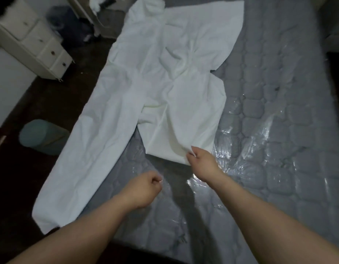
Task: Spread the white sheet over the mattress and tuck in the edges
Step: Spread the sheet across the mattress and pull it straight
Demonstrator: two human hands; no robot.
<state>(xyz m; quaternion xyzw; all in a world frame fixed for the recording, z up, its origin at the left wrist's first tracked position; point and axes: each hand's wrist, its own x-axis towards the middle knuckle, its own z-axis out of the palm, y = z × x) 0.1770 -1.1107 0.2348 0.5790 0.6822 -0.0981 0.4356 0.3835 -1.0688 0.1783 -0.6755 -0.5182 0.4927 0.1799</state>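
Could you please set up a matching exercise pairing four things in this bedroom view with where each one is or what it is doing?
Things:
1. white sheet
2. right hand
3. left hand
4. drawer unit

States:
A. curled, holding nothing
B. on the floor, left of the bed
C. pinching a cloth corner
D. crumpled, partly unfolded on the mattress

Pairs: 1-D, 2-C, 3-A, 4-B
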